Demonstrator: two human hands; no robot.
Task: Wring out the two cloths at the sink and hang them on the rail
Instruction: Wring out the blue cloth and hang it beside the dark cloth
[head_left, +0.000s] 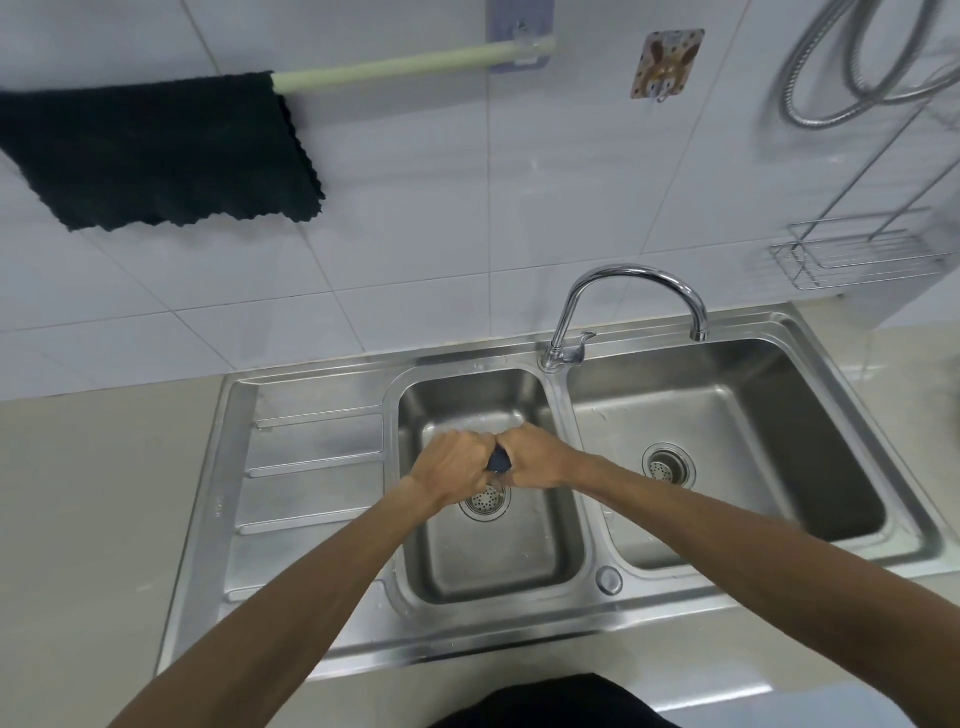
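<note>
Cloth (499, 460) soft, wet, light, likely slippery | my left hand (451, 464) and right hand (536, 457) clenched on its ends, twisting over left basin (493, 571) | other cloth (156, 156) on rail (395, 65).

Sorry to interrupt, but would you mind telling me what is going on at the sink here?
A person is wringing a dark cloth over the left basin of a double sink. The left hand and right hand are clenched on it side by side, so only a small bit shows between them. Another dark cloth already hangs on the rail on the wall. The tap points over the right basin, and no water can be seen running.
</note>
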